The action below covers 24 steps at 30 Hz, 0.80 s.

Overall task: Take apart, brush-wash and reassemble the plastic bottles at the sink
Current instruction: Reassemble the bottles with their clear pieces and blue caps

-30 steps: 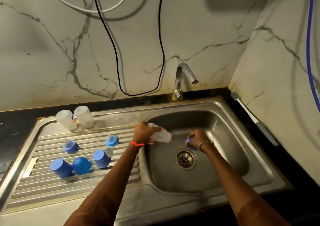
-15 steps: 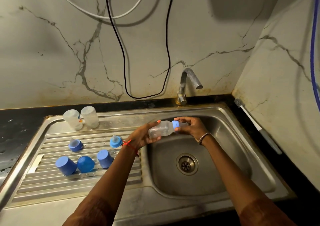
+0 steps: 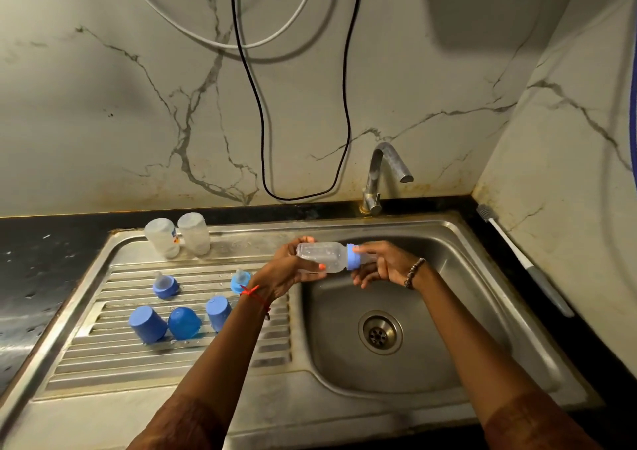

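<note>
Item held: one clear plastic bottle (image 3: 322, 256), lying sideways in the air above the left rim of the sink basin (image 3: 458, 263), droplets on its wall. Its blue collar (image 3: 353, 256) pointed right.

Left hand (image 3: 286, 270): wrapped round the bottle's body, fingers closed on it; red thread at the wrist.

Right hand (image 3: 382, 265): fingers closed round the blue collar end; beaded bracelet at the wrist. Whether the collar was screwed fully home could not be told.

On the ribbed drainboard (image 3: 103, 356): two clear bottle bodies (image 3: 177, 234) standing mouth-down at the back, side by side; two blue collars with teats (image 3: 165, 284), the second partly hidden behind the left wrist; three blue caps (image 3: 181, 320) in a row nearer the person.

Other: steel tap (image 3: 382, 174) behind the basin, no water visible; drain (image 3: 379, 332) in the basin floor; long-handled bottle brush (image 3: 517, 256) lying on the dark counter right of the sink, against the wall.
</note>
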Each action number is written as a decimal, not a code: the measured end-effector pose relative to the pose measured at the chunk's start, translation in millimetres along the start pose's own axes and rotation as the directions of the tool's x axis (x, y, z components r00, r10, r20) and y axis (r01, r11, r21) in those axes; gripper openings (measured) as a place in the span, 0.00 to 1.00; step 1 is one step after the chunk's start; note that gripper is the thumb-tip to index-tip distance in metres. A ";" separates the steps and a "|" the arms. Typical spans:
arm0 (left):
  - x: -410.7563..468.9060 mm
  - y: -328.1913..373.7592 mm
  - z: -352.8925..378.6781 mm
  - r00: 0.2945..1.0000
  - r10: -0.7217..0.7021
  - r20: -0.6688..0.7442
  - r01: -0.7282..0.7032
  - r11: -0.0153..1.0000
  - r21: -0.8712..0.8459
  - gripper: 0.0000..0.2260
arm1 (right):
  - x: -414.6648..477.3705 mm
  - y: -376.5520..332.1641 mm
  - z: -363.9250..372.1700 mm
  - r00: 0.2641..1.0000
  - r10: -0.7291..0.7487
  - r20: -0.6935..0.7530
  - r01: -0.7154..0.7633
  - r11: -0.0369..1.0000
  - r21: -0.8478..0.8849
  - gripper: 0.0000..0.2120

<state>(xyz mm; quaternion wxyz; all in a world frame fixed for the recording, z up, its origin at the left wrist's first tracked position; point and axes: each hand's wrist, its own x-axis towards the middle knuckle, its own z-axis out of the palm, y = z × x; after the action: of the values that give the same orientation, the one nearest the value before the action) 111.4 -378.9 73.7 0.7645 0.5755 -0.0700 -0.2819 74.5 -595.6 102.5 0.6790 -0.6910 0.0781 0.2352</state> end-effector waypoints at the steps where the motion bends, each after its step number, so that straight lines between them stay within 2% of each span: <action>1: -0.9 0.8 -2.3 1.000 0.002 0.004 -0.002 1.000 -0.007 0.19 | -0.6 -1.2 -1.2 1.000 -0.015 0.025 0.016 0.999 -0.032 0.15; 3: -1.8 1.7 -5.5 0.998 0.034 0.048 -0.035 0.999 0.019 0.20 | -1.5 -2.8 0.1 1.000 0.008 -0.009 -0.009 0.992 -0.125 0.17; 5: -2.9 2.6 -5.5 0.993 0.067 0.095 -0.072 0.996 0.052 0.20 | -1.9 -4.1 5.7 0.993 0.070 -0.095 -0.089 0.973 -0.213 0.25; 8: -4.1 4.5 -4.0 0.996 0.056 0.064 -0.058 0.997 0.043 0.20 | 2.4 -4.3 11.0 0.979 0.125 -0.160 -0.162 0.956 -0.246 0.29; 10: -5.5 5.6 -4.4 0.999 0.030 0.017 -0.030 1.000 0.007 0.18 | 5.6 -4.6 12.7 0.989 0.093 -0.118 -0.113 0.978 -0.175 0.26; 13: -6.2 6.5 -6.3 0.999 -0.009 -0.041 0.005 0.996 -0.086 0.19 | 9.4 -5.5 10.8 0.994 -0.106 -0.036 0.104 0.994 -0.043 0.14; 16: -7.3 6.5 -9.3 0.999 -0.006 -0.038 0.003 0.998 -0.063 0.20 | 12.2 -6.5 12.9 0.984 -0.171 -0.048 0.165 0.981 -0.097 0.13; 18: -8.2 6.4 -12.0 0.998 0.059 -0.002 -0.059 0.997 0.043 0.19 | 16.4 -6.1 16.1 0.991 -0.119 -0.066 0.114 0.990 -0.082 0.18; 20: -9.4 7.1 -14.9 0.987 0.154 0.048 -0.160 0.977 0.142 0.20 | 20.2 -7.3 21.1 0.996 0.004 -0.085 -0.008 0.999 -0.048 0.22; 24: -11.9 11.7 -19.3 0.965 0.242 0.099 -0.259 0.937 0.234 0.23 | 26.3 -6.5 24.1 0.971 0.220 -0.090 -0.220 0.975 0.014 0.24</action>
<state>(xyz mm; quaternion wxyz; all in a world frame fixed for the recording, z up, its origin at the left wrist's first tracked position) 113.9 -354.5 80.7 0.7143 0.6418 -0.2034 -0.1910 95.1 -566.1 97.7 0.6458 -0.6868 0.1853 0.2772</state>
